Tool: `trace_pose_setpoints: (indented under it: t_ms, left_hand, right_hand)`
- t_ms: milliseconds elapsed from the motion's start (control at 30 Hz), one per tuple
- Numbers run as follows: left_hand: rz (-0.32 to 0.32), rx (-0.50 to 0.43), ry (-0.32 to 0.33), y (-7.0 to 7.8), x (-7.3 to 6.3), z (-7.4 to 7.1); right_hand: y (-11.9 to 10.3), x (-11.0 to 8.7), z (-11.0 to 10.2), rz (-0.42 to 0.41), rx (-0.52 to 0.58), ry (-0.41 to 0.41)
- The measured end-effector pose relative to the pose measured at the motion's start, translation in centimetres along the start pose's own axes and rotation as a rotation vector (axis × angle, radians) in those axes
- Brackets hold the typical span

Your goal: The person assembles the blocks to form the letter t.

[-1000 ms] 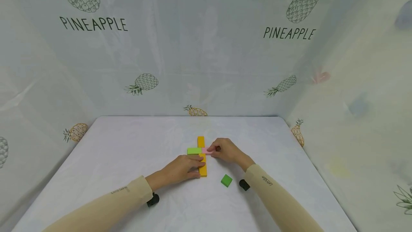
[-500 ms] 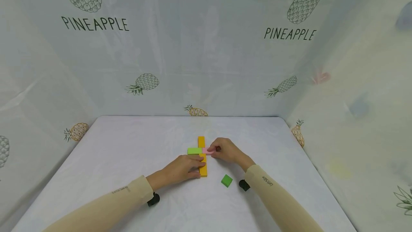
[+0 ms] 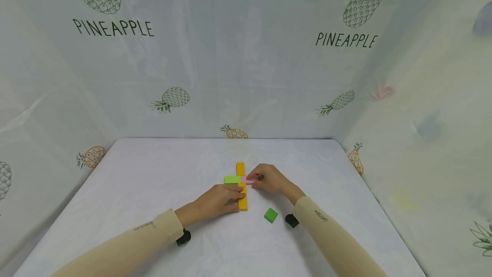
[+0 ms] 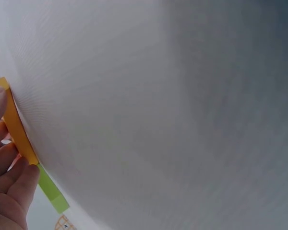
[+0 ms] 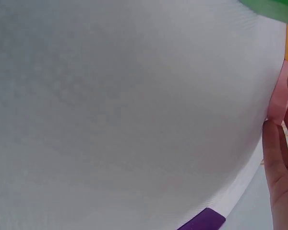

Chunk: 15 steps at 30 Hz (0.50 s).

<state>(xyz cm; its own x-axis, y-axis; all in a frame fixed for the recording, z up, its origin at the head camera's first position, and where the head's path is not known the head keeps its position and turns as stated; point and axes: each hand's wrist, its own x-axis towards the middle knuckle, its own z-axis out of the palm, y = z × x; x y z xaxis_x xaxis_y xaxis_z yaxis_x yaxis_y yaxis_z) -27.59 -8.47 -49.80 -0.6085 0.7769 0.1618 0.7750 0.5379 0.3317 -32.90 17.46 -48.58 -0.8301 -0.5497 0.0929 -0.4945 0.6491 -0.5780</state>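
My left hand (image 3: 217, 200) holds the near yellow block (image 3: 242, 205) from its left side. In the left wrist view the thumb lies at one end of that yellow block (image 4: 19, 132) and the fingers at the other. A pink block (image 3: 244, 179) is gripped between the thumb and fingers of my right hand (image 3: 272, 179). It butts against a lime-green block (image 3: 232, 179) on its left. Behind them another yellow block (image 3: 240, 169) points away, so the blocks form a cross on the table. The right wrist view shows the pink block (image 5: 280, 98) partly behind fingers.
A loose green block (image 3: 270, 215) lies on the white table (image 3: 161, 170), in front of the right hand. Black wrist cameras, such as the left one (image 3: 183, 237), hang below both sleeves. Behind the table is a pineapple-print curtain (image 3: 246, 54).
Hardly anything differs. Both hands stay on their blocks, and the right fingers have shifted very slightly on the pink block.
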Motion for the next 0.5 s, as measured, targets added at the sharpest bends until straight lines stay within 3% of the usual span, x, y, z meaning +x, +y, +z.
trace_pose_setpoints:
  t_ms: [500]
  left_hand:
    - [0.0,0.023,-0.014,-0.4,0.1,0.4]
  right_hand:
    - [-0.3,-1.9,-1.9,-0.016,0.006,0.001]
